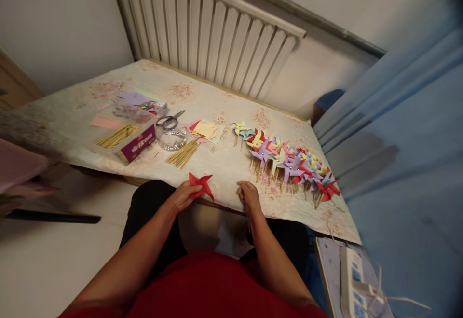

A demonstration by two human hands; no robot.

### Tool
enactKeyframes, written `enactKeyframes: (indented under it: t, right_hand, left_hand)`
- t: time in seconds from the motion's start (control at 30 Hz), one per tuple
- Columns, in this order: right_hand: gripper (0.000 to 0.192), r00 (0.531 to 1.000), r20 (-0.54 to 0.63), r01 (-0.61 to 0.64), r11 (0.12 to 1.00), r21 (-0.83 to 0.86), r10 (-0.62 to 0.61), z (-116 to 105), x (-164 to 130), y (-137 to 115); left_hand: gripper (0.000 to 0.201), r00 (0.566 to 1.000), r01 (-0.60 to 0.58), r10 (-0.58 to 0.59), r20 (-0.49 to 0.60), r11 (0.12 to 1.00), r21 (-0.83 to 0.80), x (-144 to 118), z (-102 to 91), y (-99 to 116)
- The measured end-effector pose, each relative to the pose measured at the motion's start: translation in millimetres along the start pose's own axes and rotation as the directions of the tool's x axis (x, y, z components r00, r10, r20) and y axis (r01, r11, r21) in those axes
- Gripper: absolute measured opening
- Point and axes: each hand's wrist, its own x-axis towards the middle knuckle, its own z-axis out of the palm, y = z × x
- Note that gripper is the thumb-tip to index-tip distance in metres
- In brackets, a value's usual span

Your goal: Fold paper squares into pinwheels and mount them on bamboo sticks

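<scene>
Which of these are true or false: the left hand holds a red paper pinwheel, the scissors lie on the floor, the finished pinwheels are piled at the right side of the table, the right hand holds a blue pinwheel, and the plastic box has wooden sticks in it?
1. The left hand holds a red paper pinwheel. True.
2. The scissors lie on the floor. False: they lie on the table, beside the plastic box.
3. The finished pinwheels are piled at the right side of the table. True.
4. The right hand holds a blue pinwheel. False: its grip is pinched on what looks like a thin stick; no pinwheel is in it.
5. The plastic box has wooden sticks in it. True.
</scene>
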Motion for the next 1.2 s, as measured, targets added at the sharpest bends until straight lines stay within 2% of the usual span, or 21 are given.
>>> enactKeyframes:
  t: [0.8,1.2]
  right_hand:
    - [0.027,1.000,0.001,-0.002,1.000,0.005,0.002,0.0,-1.0,-1.1]
    - [0.027,1.000,0.000,0.003,1.000,0.007,-0.003,-0.1,-0.6,1.2]
  left_hand:
    - [0.031,1.000,0.009,-0.009,-0.018,1.000,0.001,-1.9,3.9,2.3]
    - [0.036,1.000,0.011,-0.011,-0.008,1.000,-0.008,-0.3,-0.1,0.4]
